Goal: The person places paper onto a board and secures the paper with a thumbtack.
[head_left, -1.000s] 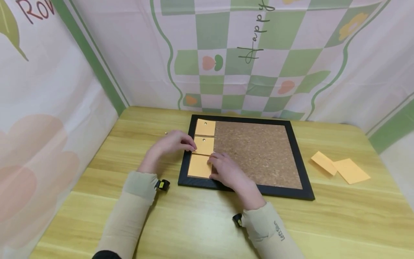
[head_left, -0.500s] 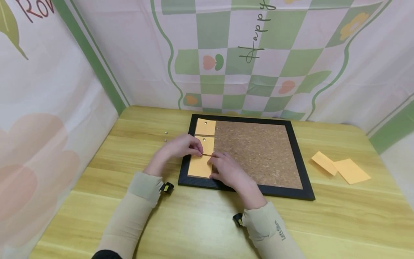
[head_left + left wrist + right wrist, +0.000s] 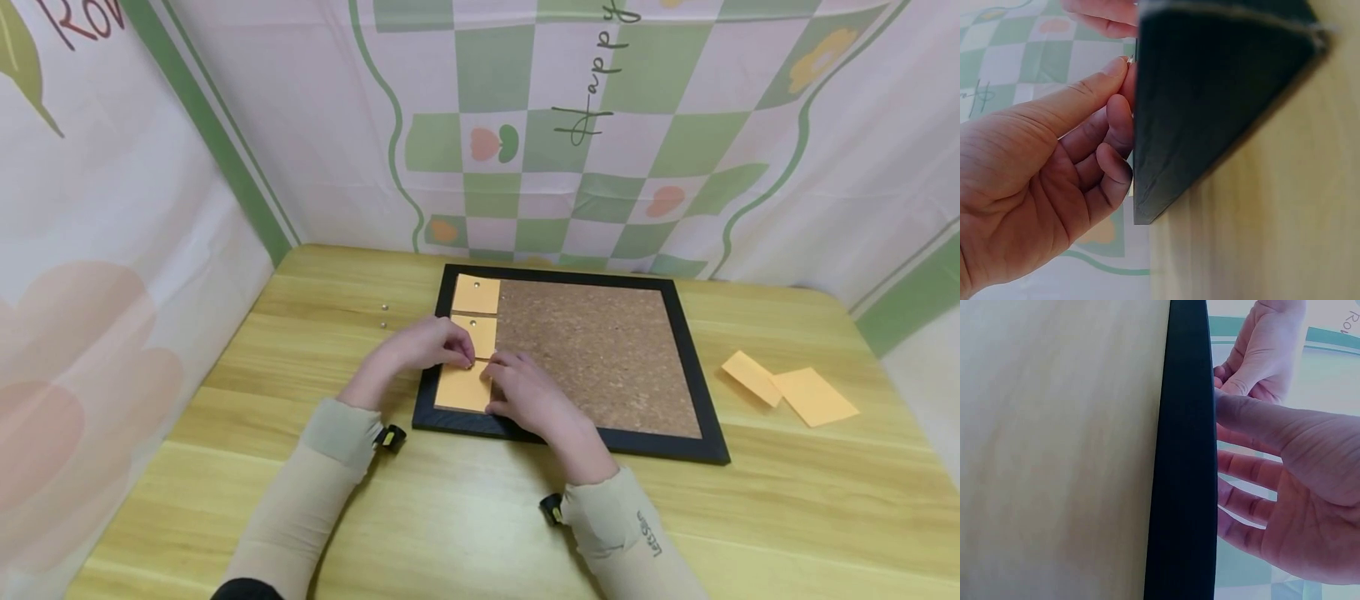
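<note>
My left hand (image 3: pixel 431 342) pinches a small silver thumbtack (image 3: pixel 470 364) between thumb and forefinger, at the top edge of the lowest orange paper note (image 3: pixel 459 390). In the left wrist view only a glint of the tack shows at the fingertips, and the frame's edge hides the rest. My right hand (image 3: pixel 531 396) rests on that note's right side and the cork beside it, fingers spread fairly straight in the right wrist view. Above it on the cork board (image 3: pixel 592 358) lie two more notes, a middle note (image 3: pixel 480 342) and a top note (image 3: pixel 465 298), each with a tack through it.
The board's black frame (image 3: pixel 630 445) lies flat on the wooden table (image 3: pixel 465 517). Two loose tacks (image 3: pixel 385 325) sit left of the board. To its right are loose orange notes (image 3: pixel 816 397), one partly bent up. A patterned cloth (image 3: pixel 555 192) hangs behind.
My left hand has moved right and slightly nearer with the tack, from the board's left edge to the lowest note's top edge. The right hand has stayed in place.
</note>
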`<state>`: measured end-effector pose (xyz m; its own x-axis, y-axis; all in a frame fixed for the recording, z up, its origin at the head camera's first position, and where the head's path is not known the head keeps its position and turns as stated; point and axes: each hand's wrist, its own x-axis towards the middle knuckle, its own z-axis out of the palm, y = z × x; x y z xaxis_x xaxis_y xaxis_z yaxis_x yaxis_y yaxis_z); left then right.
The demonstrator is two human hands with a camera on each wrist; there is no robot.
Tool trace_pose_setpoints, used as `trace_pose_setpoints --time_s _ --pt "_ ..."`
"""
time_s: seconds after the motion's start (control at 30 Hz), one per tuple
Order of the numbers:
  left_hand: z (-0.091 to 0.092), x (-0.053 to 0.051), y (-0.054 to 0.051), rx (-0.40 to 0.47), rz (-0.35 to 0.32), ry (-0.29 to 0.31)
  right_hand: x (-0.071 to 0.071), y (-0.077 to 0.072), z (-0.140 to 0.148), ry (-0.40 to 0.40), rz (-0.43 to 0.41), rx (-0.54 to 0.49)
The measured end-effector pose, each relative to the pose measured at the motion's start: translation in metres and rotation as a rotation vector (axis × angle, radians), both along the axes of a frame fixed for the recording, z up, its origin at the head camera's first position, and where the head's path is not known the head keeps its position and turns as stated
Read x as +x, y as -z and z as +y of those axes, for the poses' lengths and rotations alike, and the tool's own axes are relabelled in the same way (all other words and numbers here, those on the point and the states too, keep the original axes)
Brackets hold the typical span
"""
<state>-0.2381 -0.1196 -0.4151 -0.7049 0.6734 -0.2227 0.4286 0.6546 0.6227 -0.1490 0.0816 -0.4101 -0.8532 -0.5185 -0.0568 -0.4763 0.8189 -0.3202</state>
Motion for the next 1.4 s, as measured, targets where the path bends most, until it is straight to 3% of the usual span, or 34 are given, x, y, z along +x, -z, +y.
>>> trace_pose_setpoints --time_s 0.4,1.03,1.4 --pt "0.0008 -0.0001 0.0012 -0.004 0.006 -0.025 0.0003 -0.0001 -0.0004 0.003 -0.001 0.003" --pt "0.0005 -0.0005 0.0013 -0.006 0.006 -0.018 -0.0017 0.0011 -0.0009 0.01 -0.006 0.015" --pt "0.0018 -0.0008 0.0024 -0.009 -0.015 -0.07 -0.0017 0.0016 -0.0013 0.015 -0.012 0.006"
